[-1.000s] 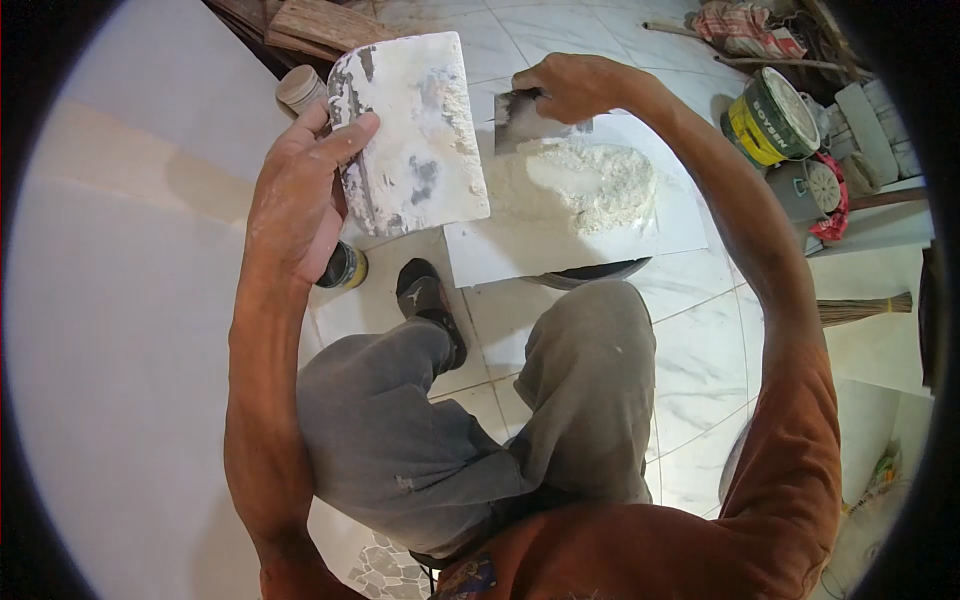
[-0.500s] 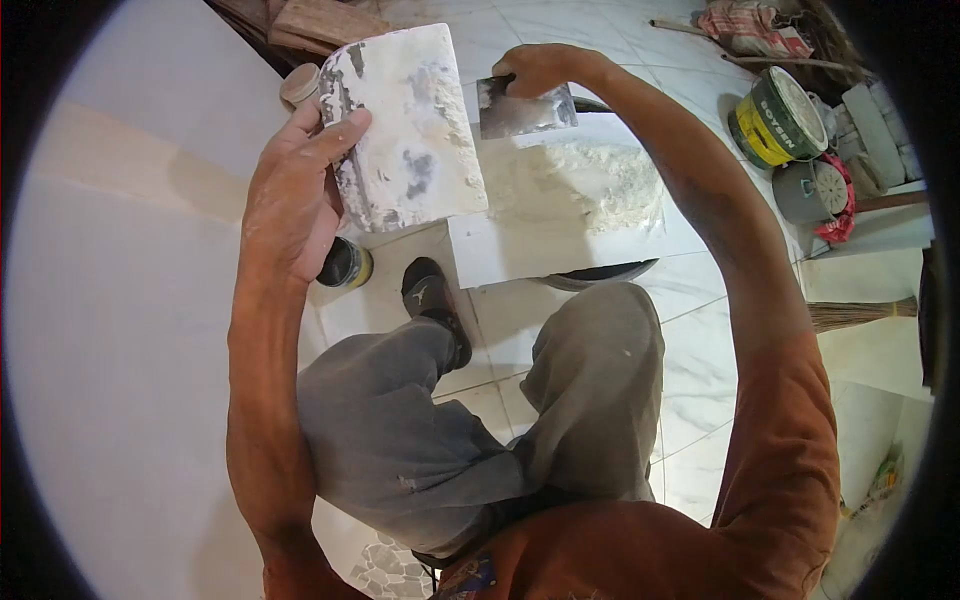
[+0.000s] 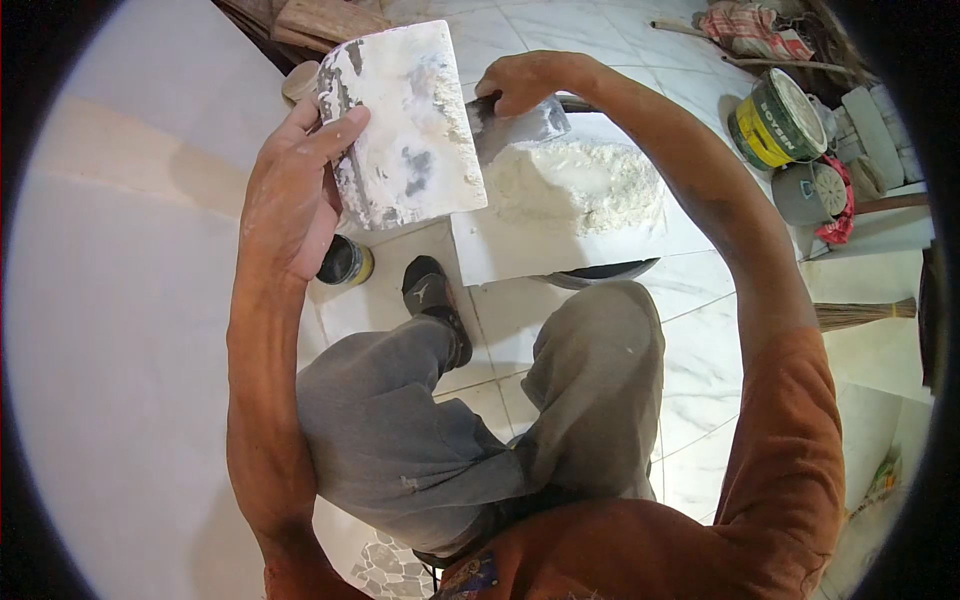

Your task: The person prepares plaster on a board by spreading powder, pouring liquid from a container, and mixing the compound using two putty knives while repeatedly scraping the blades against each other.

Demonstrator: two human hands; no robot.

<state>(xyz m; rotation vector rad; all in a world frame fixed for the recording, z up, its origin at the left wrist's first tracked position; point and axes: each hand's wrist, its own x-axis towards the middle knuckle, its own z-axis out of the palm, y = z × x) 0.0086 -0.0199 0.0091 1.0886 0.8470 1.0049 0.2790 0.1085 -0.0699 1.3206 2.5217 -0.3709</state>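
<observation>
My left hand [image 3: 300,190] is closed on the left edge of a flat, putty-smeared board [image 3: 415,130], its thumb across the face. Thick white putty covers this board, with grey patches showing through. My right hand [image 3: 530,82] grips a wide metal putty knife [image 3: 530,128], whose blade is tilted just right of the board. Whether the blade touches the board's edge I cannot tell. Below the knife, a heap of white putty [image 3: 590,185] lies on a white panel [image 3: 500,255]. The panel rests over a dark, rounded object [image 3: 605,273], mostly hidden.
A small dark can [image 3: 345,262] stands by the left wall. Wood planks [image 3: 325,22] lie at the far left. On the right are a Boysen paint bucket [image 3: 780,118], a grey pail [image 3: 808,190] and a broom [image 3: 865,313]. My slippered foot [image 3: 432,295] is near the panel.
My right hand has moved slightly left, and the putty knife has turned and tilted toward the held board. The left hand and its board have barely moved.
</observation>
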